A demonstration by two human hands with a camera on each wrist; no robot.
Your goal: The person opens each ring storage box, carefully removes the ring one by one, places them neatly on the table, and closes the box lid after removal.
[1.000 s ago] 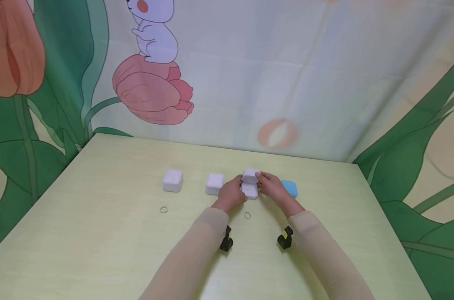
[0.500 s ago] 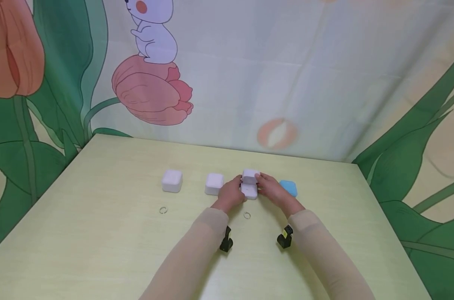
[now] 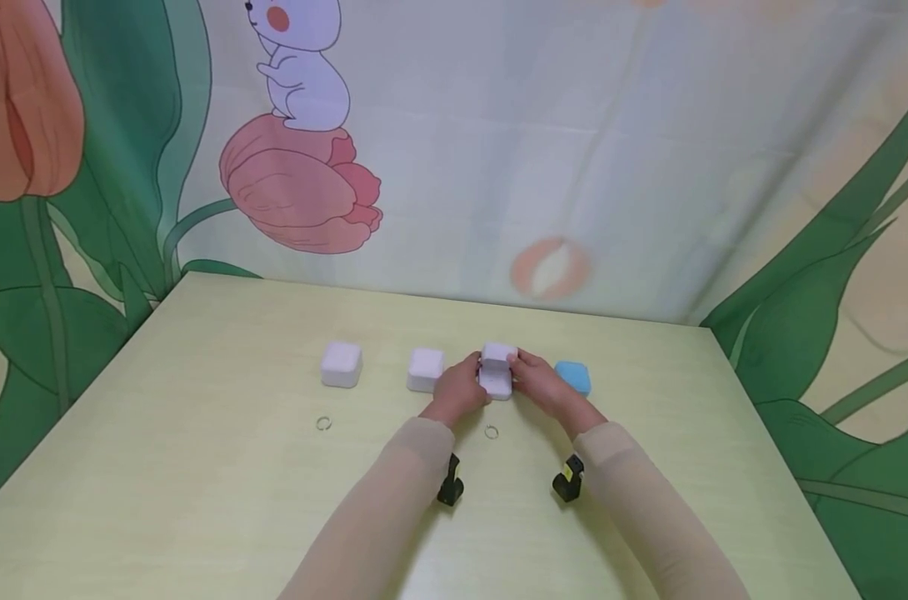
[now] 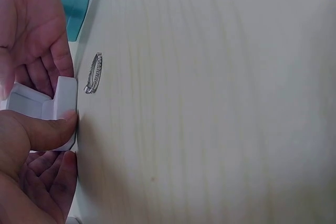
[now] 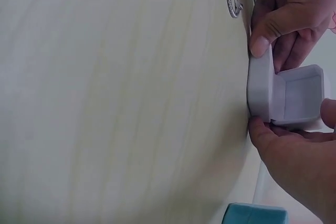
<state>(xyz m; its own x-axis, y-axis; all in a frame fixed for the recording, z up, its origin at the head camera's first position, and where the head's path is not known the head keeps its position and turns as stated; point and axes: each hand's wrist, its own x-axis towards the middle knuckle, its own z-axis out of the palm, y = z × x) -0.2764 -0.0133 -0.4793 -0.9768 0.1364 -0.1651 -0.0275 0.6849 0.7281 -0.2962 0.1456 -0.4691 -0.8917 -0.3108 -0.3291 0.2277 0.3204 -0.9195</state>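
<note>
White box (image 3: pixel 495 383), lid (image 5: pixel 305 94) raised, left hand (image 3: pixel 460 390) gripping its base (image 5: pixel 260 90), right hand (image 3: pixel 541 385) pinching the lid, contents unclear

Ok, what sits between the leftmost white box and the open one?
In the head view, another white box, then the left hand, which grips the open box.

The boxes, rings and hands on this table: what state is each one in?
Open white box: lid raised, held by both hands.
Left white box: closed.
Middle white box: closed, partly behind the left hand.
Blue box: looks closed, partly hidden.
Left ring: lying on the table, outside any box.
Near ring: lying on the table before the open box.
Left hand: gripping the base.
Right hand: gripping, thumb at the lid.
</note>
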